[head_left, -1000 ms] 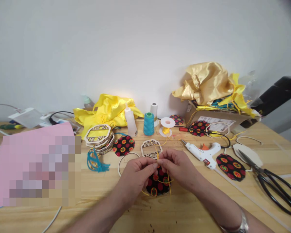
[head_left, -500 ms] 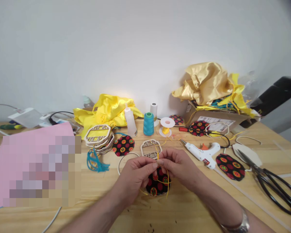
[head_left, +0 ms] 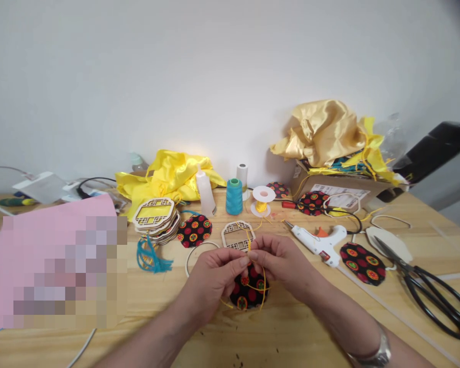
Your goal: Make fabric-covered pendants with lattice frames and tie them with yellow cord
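Observation:
My left hand [head_left: 224, 268] and my right hand [head_left: 274, 258] meet fingertip to fingertip, both pinching a thin yellow cord [head_left: 264, 278]. Loops and loose ends of the cord hang below the fingers. Under them is a black patterned fabric disc [head_left: 249, 296] with red dots and flowers, its upper part hidden by the hands. Just beyond my fingers lies a cut-out wooden frame [head_left: 230, 226]. Behind it stand a spool of yellow cord [head_left: 263, 194] and a blue thread cone [head_left: 234, 198].
A white glue gun [head_left: 314, 237] and large black-handled scissors [head_left: 425, 286] lie at right. Stacked wooden frames [head_left: 155, 212], a blue tassel [head_left: 151, 258] and a patterned disc [head_left: 194, 230] are at left. A cardboard box [head_left: 329, 191] stands behind.
The lower end of the hanging yellow cord has shifted slightly left. Both hands keep their pinch in nearly the same place.

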A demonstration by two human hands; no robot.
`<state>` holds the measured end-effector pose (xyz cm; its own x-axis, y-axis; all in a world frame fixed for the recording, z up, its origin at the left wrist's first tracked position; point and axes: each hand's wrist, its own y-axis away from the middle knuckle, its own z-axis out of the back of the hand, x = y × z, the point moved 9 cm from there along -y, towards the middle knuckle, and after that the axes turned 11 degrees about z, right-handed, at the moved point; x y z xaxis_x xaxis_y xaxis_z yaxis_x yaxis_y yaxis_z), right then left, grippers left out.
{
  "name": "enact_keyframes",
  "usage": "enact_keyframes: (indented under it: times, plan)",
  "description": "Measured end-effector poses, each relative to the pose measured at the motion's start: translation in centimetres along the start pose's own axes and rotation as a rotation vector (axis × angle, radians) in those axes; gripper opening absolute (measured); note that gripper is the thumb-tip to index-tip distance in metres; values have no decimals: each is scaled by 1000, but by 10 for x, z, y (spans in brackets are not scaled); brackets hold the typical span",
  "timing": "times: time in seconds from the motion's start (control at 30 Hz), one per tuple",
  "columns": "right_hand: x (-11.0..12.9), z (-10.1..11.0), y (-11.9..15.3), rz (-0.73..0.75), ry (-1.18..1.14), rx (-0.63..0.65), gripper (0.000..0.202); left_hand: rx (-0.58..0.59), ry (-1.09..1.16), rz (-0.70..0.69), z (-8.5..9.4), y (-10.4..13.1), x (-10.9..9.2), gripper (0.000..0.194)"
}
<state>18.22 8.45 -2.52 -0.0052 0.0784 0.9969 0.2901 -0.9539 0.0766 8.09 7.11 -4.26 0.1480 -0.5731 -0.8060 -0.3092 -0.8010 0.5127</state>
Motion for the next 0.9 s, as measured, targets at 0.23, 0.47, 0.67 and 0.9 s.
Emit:
enact_keyframes:
  times: [0.23,0.47,0.67,0.9]
  plan:
    - [-1,-5,3,-44,-148,36,24,41,-27,-18,-2,-1,0,20]
    - [-1,-6,3,-38,-129,41,24,16,-27,-20,0,0,-1,18]
    - [1,-4,0,18,-25,42,19,-29,-25,-36,4,1,-4,17]
    - [23,8,-1,256,538,33,21,-152,44,-57,16,1,-8,18]
